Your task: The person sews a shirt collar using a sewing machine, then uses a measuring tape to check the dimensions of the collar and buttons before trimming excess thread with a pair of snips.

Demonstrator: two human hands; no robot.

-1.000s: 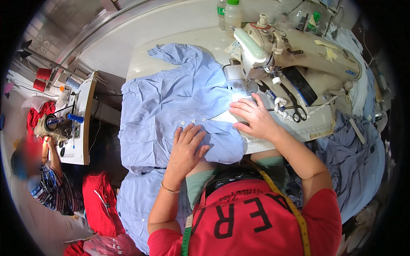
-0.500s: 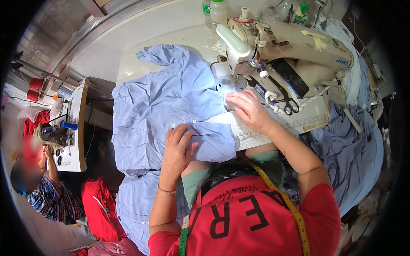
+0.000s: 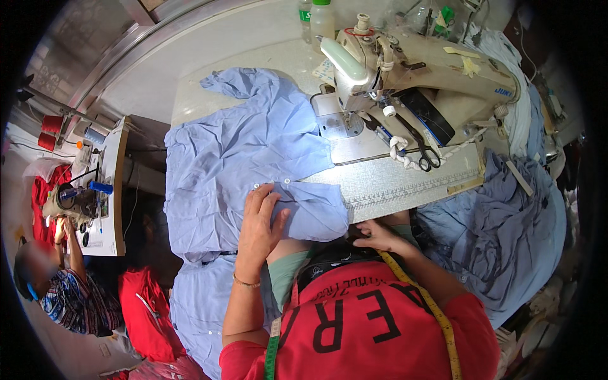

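Observation:
My left hand lies open on a light blue button-up shirt, its fingertips beside small white buttons along the front. The shirt is spread on the sewing table, one sleeve stretched toward the back, with part hanging over the front edge. My right hand is low in front of the table edge, near my lap. Its fingers are curled together against something dark that I cannot make out. The shirt's right edge lies beside the sewing machine's needle plate, apart from the needle.
Behind stands the sewing machine. Black scissors and a white braided cord lie under its arm. Blue garments are heaped at right. A co-worker sits at another machine on the left.
My right hand has left the shirt's right edge near the needle plate and dropped toward my lap, its fingers now curled. My left hand and the shirt stay nearly in place.

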